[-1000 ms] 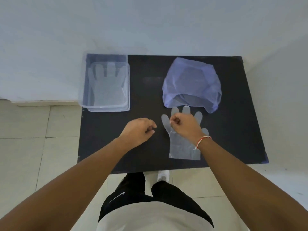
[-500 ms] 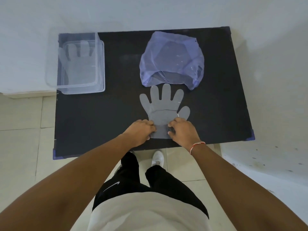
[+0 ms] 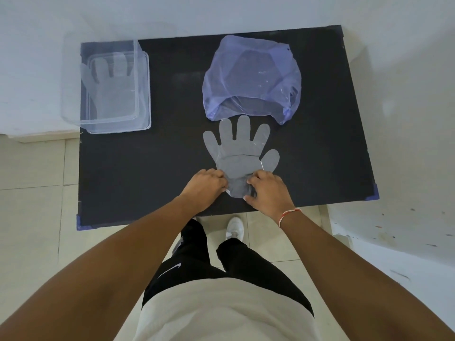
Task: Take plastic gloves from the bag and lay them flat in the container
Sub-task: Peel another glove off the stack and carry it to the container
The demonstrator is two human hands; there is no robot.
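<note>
Near the frame's centre, the left hand (image 3: pixel 205 185) and right hand (image 3: pixel 267 189) are pinching the cuff of a flat plastic glove (image 3: pixel 240 153) with curled fingers, just below the purple bag (image 3: pixel 251 77); the container (image 3: pixel 145 94) is sitting upper left.

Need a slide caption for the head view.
Both hands grip a glove's cuff on the black table.

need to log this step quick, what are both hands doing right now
Left hand: closed, pinching the left edge of the glove cuff on the table.
Right hand: closed, pinching the right edge of the same cuff.
</note>
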